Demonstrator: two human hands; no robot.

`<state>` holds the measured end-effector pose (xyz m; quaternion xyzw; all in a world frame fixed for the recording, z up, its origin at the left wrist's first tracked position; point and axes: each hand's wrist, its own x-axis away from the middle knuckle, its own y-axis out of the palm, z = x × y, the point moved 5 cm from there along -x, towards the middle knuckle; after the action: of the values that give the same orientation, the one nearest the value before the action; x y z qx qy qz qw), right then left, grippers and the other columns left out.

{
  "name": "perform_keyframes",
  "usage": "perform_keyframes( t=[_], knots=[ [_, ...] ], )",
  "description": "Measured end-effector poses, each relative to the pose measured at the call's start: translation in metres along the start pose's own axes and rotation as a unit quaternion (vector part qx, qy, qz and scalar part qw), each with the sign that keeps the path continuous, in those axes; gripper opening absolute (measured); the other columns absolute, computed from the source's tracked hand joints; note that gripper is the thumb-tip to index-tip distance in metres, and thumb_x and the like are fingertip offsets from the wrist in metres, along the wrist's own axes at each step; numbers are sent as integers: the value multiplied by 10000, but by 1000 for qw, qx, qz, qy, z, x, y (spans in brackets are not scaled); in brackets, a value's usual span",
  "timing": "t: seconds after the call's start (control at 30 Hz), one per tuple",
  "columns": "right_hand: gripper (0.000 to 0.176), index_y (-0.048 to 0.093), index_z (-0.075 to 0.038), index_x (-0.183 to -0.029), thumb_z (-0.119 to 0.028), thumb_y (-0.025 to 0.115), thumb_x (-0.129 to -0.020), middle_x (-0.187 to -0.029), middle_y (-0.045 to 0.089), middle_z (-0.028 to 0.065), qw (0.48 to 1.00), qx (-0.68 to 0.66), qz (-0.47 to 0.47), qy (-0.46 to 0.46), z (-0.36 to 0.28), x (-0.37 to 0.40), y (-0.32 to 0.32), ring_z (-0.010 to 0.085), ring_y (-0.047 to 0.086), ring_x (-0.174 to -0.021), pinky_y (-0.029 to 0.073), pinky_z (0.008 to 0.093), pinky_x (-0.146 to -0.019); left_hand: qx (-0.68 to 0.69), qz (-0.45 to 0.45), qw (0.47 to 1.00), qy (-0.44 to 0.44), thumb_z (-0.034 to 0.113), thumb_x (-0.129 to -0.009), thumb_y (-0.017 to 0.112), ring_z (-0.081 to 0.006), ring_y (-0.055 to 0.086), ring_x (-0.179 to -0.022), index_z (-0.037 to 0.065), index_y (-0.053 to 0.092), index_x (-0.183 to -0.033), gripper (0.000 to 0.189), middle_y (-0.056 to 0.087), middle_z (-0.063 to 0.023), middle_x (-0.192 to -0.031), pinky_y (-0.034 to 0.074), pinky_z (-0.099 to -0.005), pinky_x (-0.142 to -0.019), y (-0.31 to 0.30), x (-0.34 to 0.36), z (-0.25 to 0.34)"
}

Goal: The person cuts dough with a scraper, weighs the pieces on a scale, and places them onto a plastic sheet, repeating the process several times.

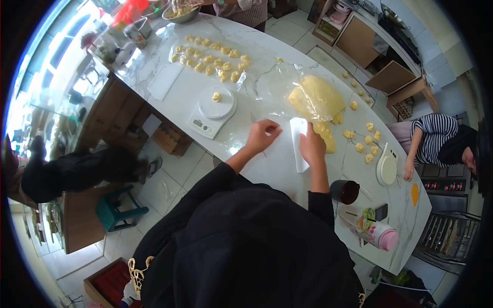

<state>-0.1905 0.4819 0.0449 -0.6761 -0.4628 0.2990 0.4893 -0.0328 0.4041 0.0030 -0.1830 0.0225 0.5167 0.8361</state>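
My right hand grips a white dough scraper, which stands on the table beside a cut piece of yellow dough. Behind that piece lies a large mass of dough, partly covered by clear plastic. My left hand hovers over the table to the left of the scraper, its fingers curled toward the thumb; whatever might be between them is too small to make out. A digital scale left of this hand carries one small dough lump.
Several dough lumps sit in rows on a plastic sheet at the back left; others lie at right. A second scale, dark cup and pink-lidded bottle stand at right. Co-workers are at the table's far sides.
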Motion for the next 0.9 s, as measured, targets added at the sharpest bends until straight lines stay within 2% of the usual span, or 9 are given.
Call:
perform_keyframes(
  t=[0.13, 0.2, 0.27, 0.3, 0.37, 0.47, 0.6, 0.7, 0.9],
  knots=[
    [420, 406, -27, -1229, -154, 545, -853, -842, 613, 256, 983, -162, 65, -60, 31, 39, -7, 435, 587, -777, 451, 491, -653, -44, 190, 981, -3, 186, -844, 621, -197, 630, -690, 12, 675, -925, 199, 670, -92, -815, 488, -304, -638, -113, -25, -4],
    [383, 426, -8, -1202, -147, 544, -865, -850, 604, 267, 967, -243, 62, 42, 39, 61, -16, 443, 577, -790, 449, 473, -648, -123, 230, 963, -62, 202, -859, 596, -202, 628, -665, 12, 681, -905, 213, 671, -110, -784, 487, -307, -638, -159, -34, -23],
    [373, 432, -5, -1193, -153, 543, -869, -836, 605, 265, 960, -258, 103, 36, 39, 73, -19, 442, 578, -780, 451, 463, -637, -147, 244, 958, -16, 218, -842, 618, -216, 624, -639, 18, 686, -882, 215, 665, -128, -737, 483, -320, -606, -186, -44, -42],
    [364, 438, -3, -1184, -159, 543, -873, -822, 607, 263, 951, -272, 144, 27, 38, 78, -22, 441, 579, -770, 453, 453, -626, -147, 238, 960, -15, 218, -842, 618, -216, 624, -639, 18, 686, -882, 215, 665, -128, -737, 483, -320, -606, -193, -50, -46],
    [360, 440, -2, -1181, -155, 543, -872, -815, 609, 258, 955, -264, 129, 46, 39, 78, -21, 439, 583, -766, 454, 453, -622, -195, 134, 959, -158, 236, -802, 667, -230, 620, -626, 22, 695, -821, 217, 660, -137, -713, 490, -321, -622, -196, -59, -69],
    [350, 446, -2, -1173, -151, 543, -871, -810, 612, 254, 959, -252, 118, 55, 37, 78, -23, 436, 587, -763, 456, 453, -619, -242, 57, 959, -139, 247, -771, 702, -233, 607, -639, 38, 668, -947, 276, 645, -136, -770, 486, -323, -631, -193, -69, -89],
    [343, 450, -8, -1167, -151, 544, -870, -825, 610, 260, 958, -251, 126, 53, 39, 76, -28, 439, 583, -776, 456, 455, -626, -304, 199, 931, -33, 235, -776, 696, -202, 570, -641, 52, 576, -1114, 403, 597, -113, -835, 473, -317, -619, -184, -66, -33],
    [331, 453, -7, -1145, -168, 546, -870, -812, 606, 263, 958, -240, 154, 40, 43, 78, -34, 444, 578, -768, 446, 476, -626, -101, 251, 963, -21, 184, -803, 663, -150, 508, -628, 31, 508, -1160, 418, 551, -78, -828, 444, -292, -592, -167, -64, 4],
    [317, 447, -39, -1114, -232, 533, -878, -772, 602, 262, 978, -118, 69, 157, 60, 83, -44, 462, 571, -744, 430, 524, -632, -64, -137, 988, 6, 96, -715, 698, -211, 609, -750, 24, 589, -1047, 357, 606, -106, -899, 481, -320, -661, 8, -19, -13]
  ],
)
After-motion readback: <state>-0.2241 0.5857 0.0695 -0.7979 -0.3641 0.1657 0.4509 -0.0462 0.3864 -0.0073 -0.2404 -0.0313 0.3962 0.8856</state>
